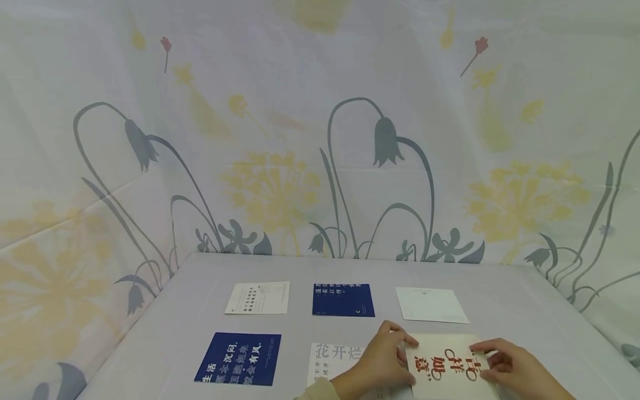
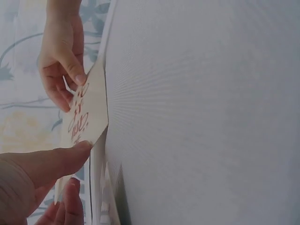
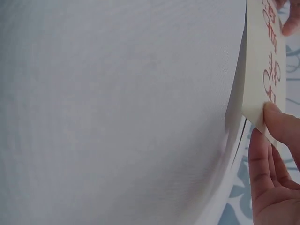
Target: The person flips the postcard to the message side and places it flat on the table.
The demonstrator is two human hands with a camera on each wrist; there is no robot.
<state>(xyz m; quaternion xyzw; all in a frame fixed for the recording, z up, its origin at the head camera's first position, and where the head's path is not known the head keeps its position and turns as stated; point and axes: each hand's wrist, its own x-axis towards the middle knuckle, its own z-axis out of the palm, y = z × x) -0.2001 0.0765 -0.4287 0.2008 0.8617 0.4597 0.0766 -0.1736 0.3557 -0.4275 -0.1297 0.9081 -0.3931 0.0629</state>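
Observation:
A cream card with red brush lettering (image 1: pixel 442 361) is held between both hands at the front right of the table. My left hand (image 1: pixel 382 358) pinches its left edge, thumb on the lettered face, as the left wrist view also shows. At the opposite edge, my right hand (image 1: pixel 517 369) pinches the card between thumb and fingers. The right wrist view shows the card (image 3: pixel 258 70) tilted near the table edge. Partly hidden behind my left hand lies a white card with grey lettering (image 1: pixel 330 358).
In the back row lie a white printed card (image 1: pixel 257 298), a dark blue card (image 1: pixel 343 300) and a pale, nearly blank card (image 1: pixel 432 305). Another blue card with white lettering (image 1: pixel 240 358) lies front left. Flower-patterned cloth (image 1: pixel 300 111) surrounds the grey-white table (image 1: pixel 175 328).

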